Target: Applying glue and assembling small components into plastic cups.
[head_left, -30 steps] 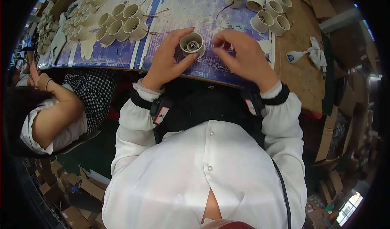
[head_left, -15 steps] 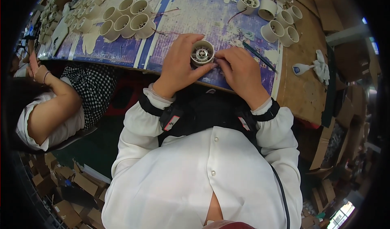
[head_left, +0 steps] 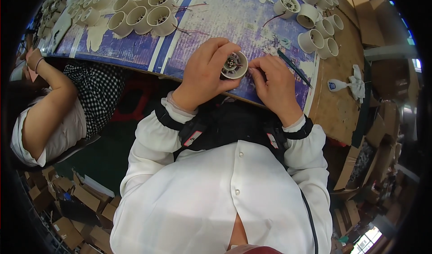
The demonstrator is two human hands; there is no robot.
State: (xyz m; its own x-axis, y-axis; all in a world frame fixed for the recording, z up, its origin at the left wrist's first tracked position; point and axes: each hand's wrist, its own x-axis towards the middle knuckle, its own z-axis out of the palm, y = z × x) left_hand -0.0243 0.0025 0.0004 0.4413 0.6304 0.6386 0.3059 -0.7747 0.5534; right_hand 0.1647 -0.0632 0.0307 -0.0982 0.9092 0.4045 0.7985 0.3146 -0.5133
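Note:
My left hand [head_left: 203,70] is wrapped round a cream-coloured plastic fan housing [head_left: 242,70] near the table's front edge. The round housing is tilted, its mouth facing me, and a small motor with spokes shows inside. Just right of its rim is my right hand [head_left: 278,80], thumb and forefinger pinched together. Whatever lies in that pinch is too small to make out. Slim dark tweezers [head_left: 294,68] lie on the table beyond my right hand.
Similar housings [head_left: 160,20] with red and dark wires stand at the back left, and more housings [head_left: 310,41] at the back right. A white bottle [head_left: 335,85] and a crumpled cloth [head_left: 357,83] lie on the right. Another person [head_left: 49,110] sits at my left.
The housing has tipped over in my left hand and shifted slightly right, with the fingers further round its rim. My right hand has moved a little right, still pinched.

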